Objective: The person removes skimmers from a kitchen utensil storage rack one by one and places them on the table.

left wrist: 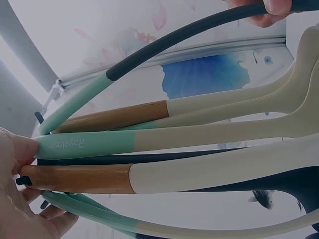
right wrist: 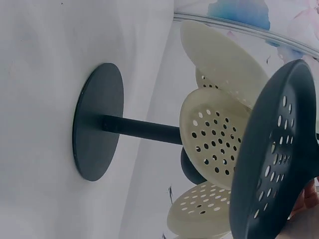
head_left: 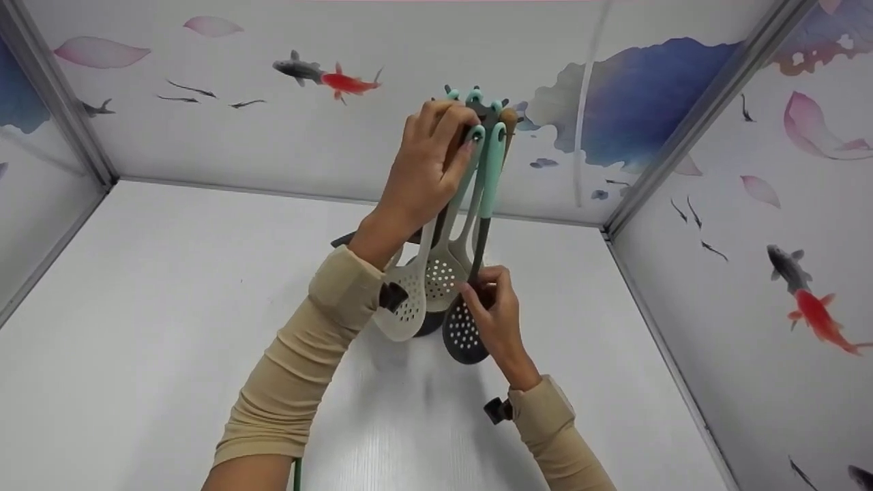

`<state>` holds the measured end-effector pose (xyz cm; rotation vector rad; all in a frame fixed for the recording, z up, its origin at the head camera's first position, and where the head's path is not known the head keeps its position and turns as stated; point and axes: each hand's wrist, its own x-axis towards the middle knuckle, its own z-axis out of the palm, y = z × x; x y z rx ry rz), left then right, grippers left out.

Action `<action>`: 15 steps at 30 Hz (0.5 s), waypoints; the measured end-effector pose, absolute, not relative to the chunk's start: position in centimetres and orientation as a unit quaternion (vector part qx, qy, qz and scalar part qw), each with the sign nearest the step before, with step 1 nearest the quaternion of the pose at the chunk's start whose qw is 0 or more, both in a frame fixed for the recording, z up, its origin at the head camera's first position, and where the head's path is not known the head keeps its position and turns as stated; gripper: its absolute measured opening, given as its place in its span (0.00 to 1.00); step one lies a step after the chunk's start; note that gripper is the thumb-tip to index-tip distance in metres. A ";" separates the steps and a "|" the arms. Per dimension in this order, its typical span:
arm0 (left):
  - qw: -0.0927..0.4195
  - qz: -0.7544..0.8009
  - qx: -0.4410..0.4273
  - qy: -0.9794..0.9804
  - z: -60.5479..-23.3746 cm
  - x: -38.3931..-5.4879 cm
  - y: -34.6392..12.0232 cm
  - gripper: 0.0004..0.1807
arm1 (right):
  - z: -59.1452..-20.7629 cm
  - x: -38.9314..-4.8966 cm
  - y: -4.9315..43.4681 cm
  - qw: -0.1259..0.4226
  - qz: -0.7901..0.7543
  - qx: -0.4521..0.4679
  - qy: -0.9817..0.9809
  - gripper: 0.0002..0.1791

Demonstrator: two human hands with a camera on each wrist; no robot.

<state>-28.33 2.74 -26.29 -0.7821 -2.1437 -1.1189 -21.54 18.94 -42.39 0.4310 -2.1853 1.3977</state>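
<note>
Skimmer [head_left: 466, 335], dark: at the rack [right wrist: 147, 132], mint handle uppermost, head above the worktop [head_left: 204, 307]. Right hand [head_left: 501, 317]: fingers pinching its shaft near the head. Left hand [head_left: 431, 158]: fingers curled about the rack's top. We do best steadying the rack, guiding the skimmer gently.

A booth [head_left: 723, 157]! Koi-printed panels [head_left: 239, 143] line the white worktop [head_left: 170, 307] along its far and right edges, metal strips [head_left: 716, 102] at corners.
</note>
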 end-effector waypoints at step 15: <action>0.287 -0.402 -0.293 -0.819 -26.2 -28.2 2.6 0.15 | -39.0 -18.7 17.5 0.247 0.522 0.171 -0.798 0.10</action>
